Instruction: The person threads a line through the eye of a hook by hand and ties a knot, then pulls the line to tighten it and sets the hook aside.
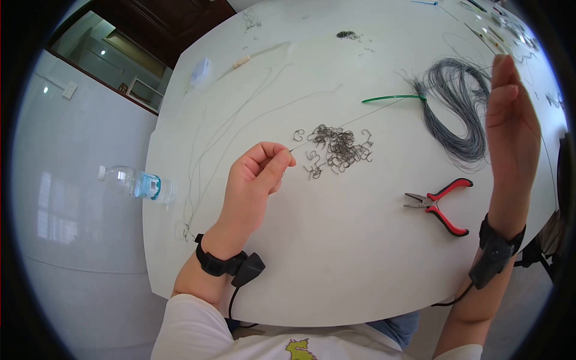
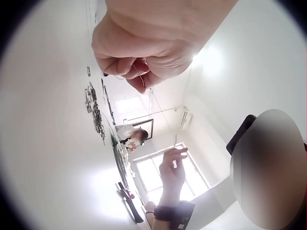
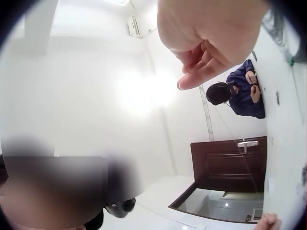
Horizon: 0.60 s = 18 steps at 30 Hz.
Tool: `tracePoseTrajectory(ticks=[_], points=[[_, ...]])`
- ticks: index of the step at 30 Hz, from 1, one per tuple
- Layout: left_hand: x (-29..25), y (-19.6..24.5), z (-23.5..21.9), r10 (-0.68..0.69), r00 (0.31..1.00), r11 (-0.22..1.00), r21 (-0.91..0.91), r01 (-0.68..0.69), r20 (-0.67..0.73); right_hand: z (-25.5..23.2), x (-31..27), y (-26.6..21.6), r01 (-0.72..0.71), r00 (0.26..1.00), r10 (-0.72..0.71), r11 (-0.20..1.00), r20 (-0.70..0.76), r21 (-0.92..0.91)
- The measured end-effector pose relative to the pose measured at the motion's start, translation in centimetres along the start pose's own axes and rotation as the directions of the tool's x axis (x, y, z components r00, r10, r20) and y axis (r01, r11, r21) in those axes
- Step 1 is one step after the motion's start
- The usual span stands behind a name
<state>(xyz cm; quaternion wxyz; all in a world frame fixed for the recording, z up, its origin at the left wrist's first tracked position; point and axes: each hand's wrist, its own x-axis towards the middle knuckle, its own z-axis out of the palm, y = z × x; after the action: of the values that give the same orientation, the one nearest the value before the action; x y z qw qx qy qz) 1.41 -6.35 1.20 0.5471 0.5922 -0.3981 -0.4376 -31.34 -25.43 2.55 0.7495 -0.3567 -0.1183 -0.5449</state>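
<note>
In the head view my left hand (image 1: 255,177) pinches a small dark piece, apparently a fish hook, mostly hidden between thumb and fingertips. A thin fishing line (image 1: 375,111) runs taut from it across the table to my right hand (image 1: 512,120). That hand is raised at the right, its fingers bent together at the line's far end. Beneath the line lies a pile of dark fish hooks (image 1: 343,150). The grey bundle of line (image 1: 450,114), bound with a green cable tie (image 1: 390,97), lies beside the right hand. In the right wrist view the right hand (image 3: 211,43) has thumb and fingers close together.
Red-handled pliers (image 1: 437,204) lie near the right forearm. Loose lines (image 1: 234,114) spread over the table's left side. Further back are a small dark heap (image 1: 348,35) and a wooden-handled tool (image 1: 242,61). A water bottle (image 1: 141,183) shows at the left edge. Another person (image 3: 244,91) sits across.
</note>
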Motion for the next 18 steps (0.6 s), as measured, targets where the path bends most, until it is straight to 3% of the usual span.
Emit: tracePoseTrajectory(ticks=[2,5,7,8,9,10,12,16,18], points=[[0.2,-0.2,-0.1,0.014,1.000,1.000,0.022,-0.014,-0.004,-1.2,0.0,-1.9,0.133,0.991,-0.132,0.985,0.019,-0.113],[0.4,-0.3,-0.2,0.013,1.000,0.999,0.032,-0.013,-0.002,-2.9,0.1,-4.9,0.210,0.975,-0.219,0.962,-0.029,-0.176],[0.5,-0.5,-0.4,0.008,1.000,0.999,0.032,-0.009,0.015,-1.8,0.4,-4.4,0.222,0.975,-0.219,0.955,0.038,-0.195],[0.6,-0.6,-0.4,0.007,0.999,0.999,0.036,-0.008,0.034,-1.3,0.8,-4.1,0.299,0.884,-0.416,0.853,-0.212,-0.428],[0.6,-0.7,-0.3,0.004,0.999,0.999,0.035,-0.005,0.034,0.0,1.3,-3.3,0.278,0.686,-0.619,0.708,-0.382,-0.650],[0.6,-0.9,-0.3,0.000,0.999,1.000,0.027,-0.001,0.040,1.0,1.6,-2.6,0.277,0.686,-0.619,0.708,-0.382,-0.650],[0.5,-0.8,-0.1,-0.003,0.999,1.000,0.019,0.002,0.047,2.4,1.9,-1.5,0.271,0.571,-0.664,0.708,-0.482,-0.652],[0.4,-0.7,0.0,-0.022,0.998,1.000,0.001,0.022,0.060,1.3,1.2,-2.6,0.225,0.593,-0.695,0.627,-0.406,-0.746],[0.5,-0.8,-0.2,-0.013,0.998,1.000,0.011,0.012,0.064,-0.3,0.8,-4.5,0.202,0.612,-0.728,0.521,-0.308,-0.829]])
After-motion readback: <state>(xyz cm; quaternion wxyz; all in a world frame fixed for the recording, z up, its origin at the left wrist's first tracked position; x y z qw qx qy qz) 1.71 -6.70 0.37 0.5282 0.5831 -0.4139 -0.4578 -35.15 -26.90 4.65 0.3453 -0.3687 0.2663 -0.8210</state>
